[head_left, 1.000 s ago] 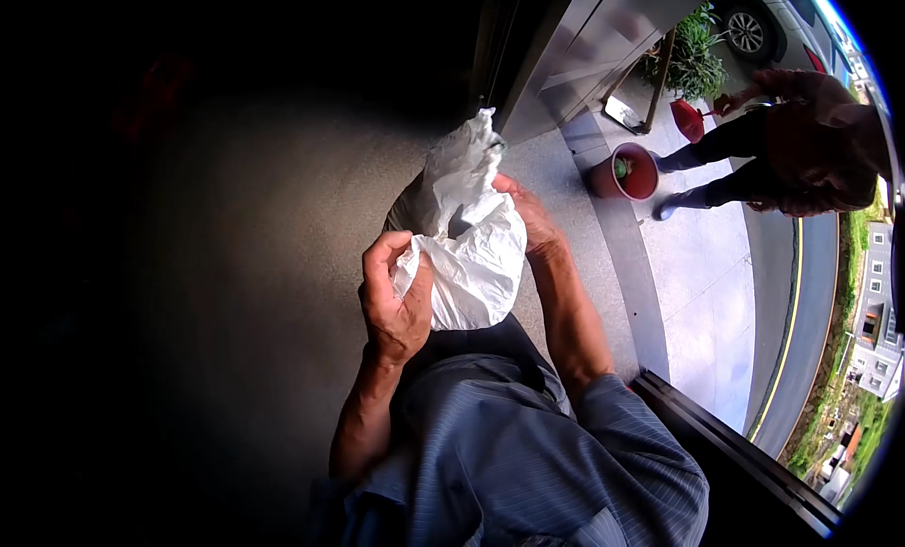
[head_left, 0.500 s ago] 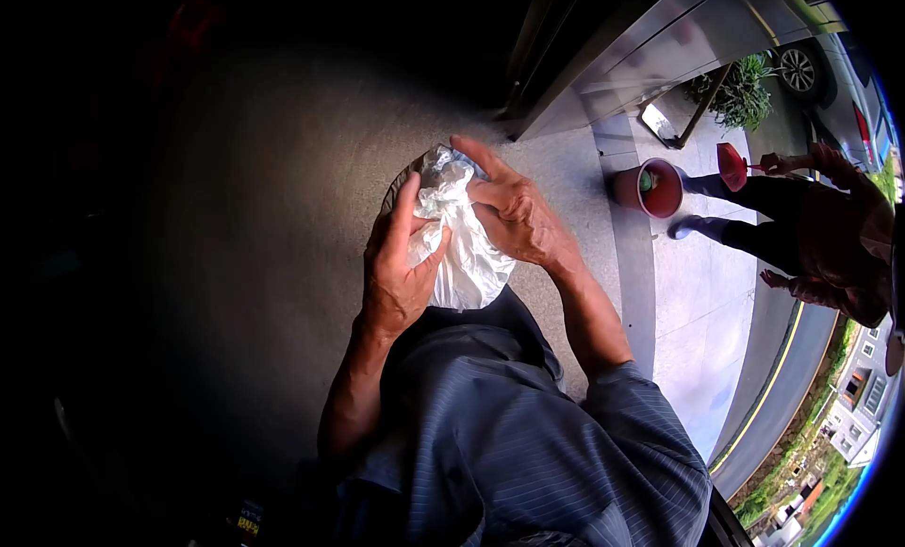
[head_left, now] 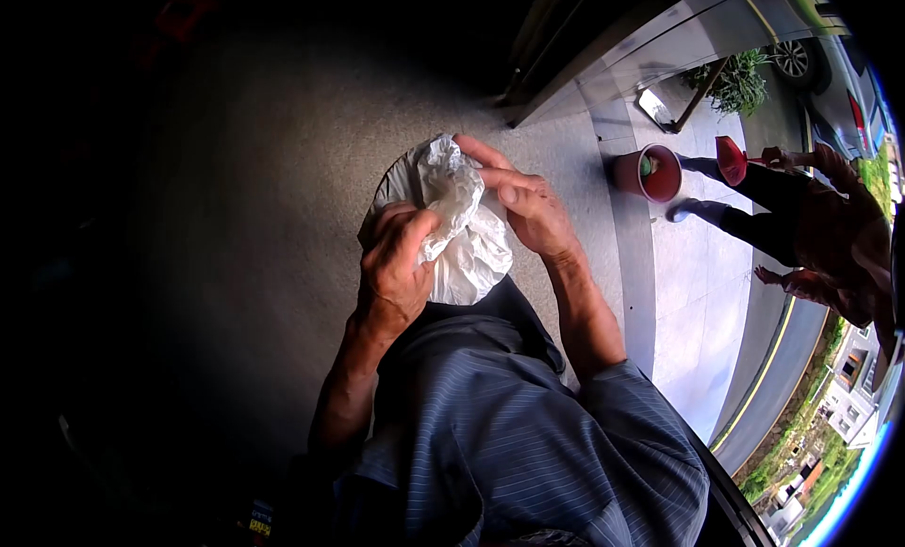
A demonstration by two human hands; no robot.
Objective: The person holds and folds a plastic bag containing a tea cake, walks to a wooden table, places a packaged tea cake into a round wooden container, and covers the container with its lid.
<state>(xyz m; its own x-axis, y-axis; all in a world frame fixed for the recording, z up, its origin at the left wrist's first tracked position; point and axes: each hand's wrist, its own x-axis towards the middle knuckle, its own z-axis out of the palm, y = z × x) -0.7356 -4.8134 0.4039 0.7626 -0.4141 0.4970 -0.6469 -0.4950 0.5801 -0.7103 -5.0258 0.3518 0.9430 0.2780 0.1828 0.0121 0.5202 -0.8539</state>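
Observation:
A crumpled white plastic bag (head_left: 471, 264) is in front of my body, just above the dark cloth over my lap. Its gathered top (head_left: 448, 174) stands up loosely, and what it contains, if anything, is hidden. My left hand (head_left: 394, 269) is closed on the bag's left side, with the thumb and bent fingers pressed into the film. On the other side my right hand (head_left: 530, 206) holds the upper right edge with its fingertips, the index finger stretched along the rim.
A pink bucket (head_left: 663, 174) with something green inside stands on the paving at right. Beside it a person (head_left: 820, 226) holds a red scoop-like object (head_left: 731, 160). A metal door panel (head_left: 603, 71), a plant (head_left: 740, 85) and a parked car (head_left: 830, 85) are farther up.
The bag's twisted top has opened out into a looser, taller fold. My left fingers have curled in on it, and my right hand has drawn slightly to the right.

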